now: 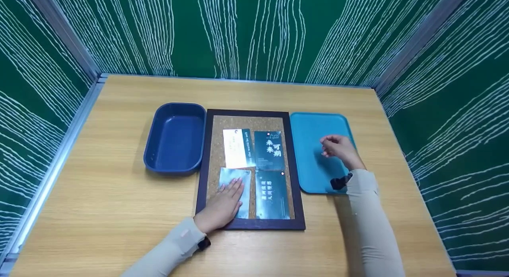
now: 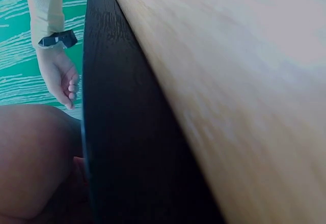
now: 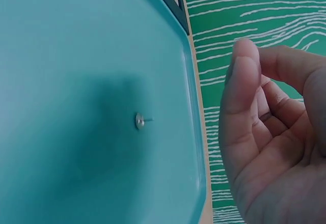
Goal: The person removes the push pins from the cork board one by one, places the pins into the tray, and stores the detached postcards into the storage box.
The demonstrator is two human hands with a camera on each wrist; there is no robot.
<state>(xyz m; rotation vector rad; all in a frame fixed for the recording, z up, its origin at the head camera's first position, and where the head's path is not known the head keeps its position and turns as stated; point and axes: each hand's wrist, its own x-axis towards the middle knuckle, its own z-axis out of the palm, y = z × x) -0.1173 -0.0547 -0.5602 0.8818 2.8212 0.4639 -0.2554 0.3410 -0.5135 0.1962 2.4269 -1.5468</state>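
My left hand (image 1: 224, 203) lies flat with straight fingers on a pale blue card (image 1: 234, 174), at the lower left of a dark-framed cork board (image 1: 258, 224). Above that card is a white-and-green card (image 1: 234, 149). Two dark green cards (image 1: 269, 149), one above the other, fill the board's right side, each with a small dot near its top. Over the turquoise tray (image 1: 314, 125) hovers my right hand (image 1: 342, 151), thumb and forefinger tips close together, other fingers curled. Whether a small thing sits between the tips is hidden. A thumbtack (image 3: 140, 121) lies on the tray below.
A deep blue bin (image 1: 175, 137) stands against the board's left side, and the tray borders its right side. All rest on a wooden table (image 1: 99, 189). Green walls (image 1: 254, 34) with white lines enclose the back and both sides.
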